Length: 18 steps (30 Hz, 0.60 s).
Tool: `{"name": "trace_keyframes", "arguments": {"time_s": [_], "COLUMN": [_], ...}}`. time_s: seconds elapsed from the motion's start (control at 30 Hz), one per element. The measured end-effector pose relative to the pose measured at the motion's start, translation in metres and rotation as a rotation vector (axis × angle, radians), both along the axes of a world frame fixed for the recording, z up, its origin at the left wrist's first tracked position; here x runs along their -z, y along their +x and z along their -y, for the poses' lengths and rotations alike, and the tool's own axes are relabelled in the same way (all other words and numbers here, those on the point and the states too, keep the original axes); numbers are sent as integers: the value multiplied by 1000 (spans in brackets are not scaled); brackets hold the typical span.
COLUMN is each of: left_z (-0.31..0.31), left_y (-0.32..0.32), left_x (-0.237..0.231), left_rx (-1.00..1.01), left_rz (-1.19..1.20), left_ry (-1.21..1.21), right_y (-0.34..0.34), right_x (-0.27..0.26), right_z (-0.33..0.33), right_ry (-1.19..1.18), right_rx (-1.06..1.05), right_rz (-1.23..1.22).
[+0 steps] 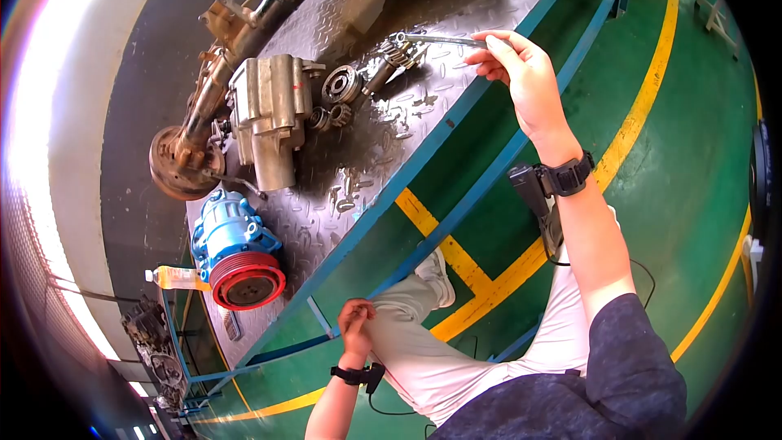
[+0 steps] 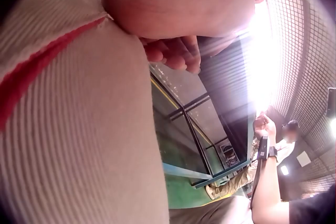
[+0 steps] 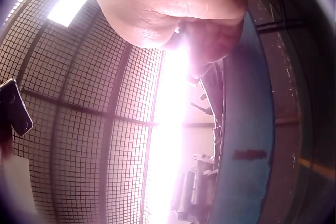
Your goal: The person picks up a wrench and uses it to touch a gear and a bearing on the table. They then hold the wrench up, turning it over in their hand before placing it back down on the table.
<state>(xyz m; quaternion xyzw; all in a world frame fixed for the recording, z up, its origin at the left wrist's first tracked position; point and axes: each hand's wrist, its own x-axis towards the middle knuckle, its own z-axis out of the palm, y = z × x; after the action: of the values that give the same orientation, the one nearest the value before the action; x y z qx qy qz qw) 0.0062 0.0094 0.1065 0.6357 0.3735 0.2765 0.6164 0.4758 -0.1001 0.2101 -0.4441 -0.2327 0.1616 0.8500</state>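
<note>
My right hand pinches one end of a slim metal wrench over the edge of the tread-plate table. The wrench's ring end overlaps a geared shaft in the head view. Close to that shaft lie a ring bearing and small gears. My left hand rests by the knee, its fingers loosely curled around nothing. In the right wrist view the right hand fills the top, and the wrench is lost in glare. The left hand hangs beside the trouser leg in the left wrist view.
A grey metal housing stands mid-table before a rusty axle. Near the table's left end are a blue machine with a red pulley and a bottle. Several loose bolts lie on the plate. Blue rails frame the table.
</note>
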Motion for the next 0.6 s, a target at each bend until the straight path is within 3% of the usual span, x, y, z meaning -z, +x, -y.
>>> {"name": "trace_keyframes", "arguments": {"time_s": [0.6], "left_z": [2], "left_y": [3], "left_x": [-1], "left_rx": [-26], "left_rz": [20], "left_ry": [24], "right_y": [1], "right_x": [1], "right_z": [1], "right_ry": [-19], "right_rx": [16], "right_rz": [24]}}
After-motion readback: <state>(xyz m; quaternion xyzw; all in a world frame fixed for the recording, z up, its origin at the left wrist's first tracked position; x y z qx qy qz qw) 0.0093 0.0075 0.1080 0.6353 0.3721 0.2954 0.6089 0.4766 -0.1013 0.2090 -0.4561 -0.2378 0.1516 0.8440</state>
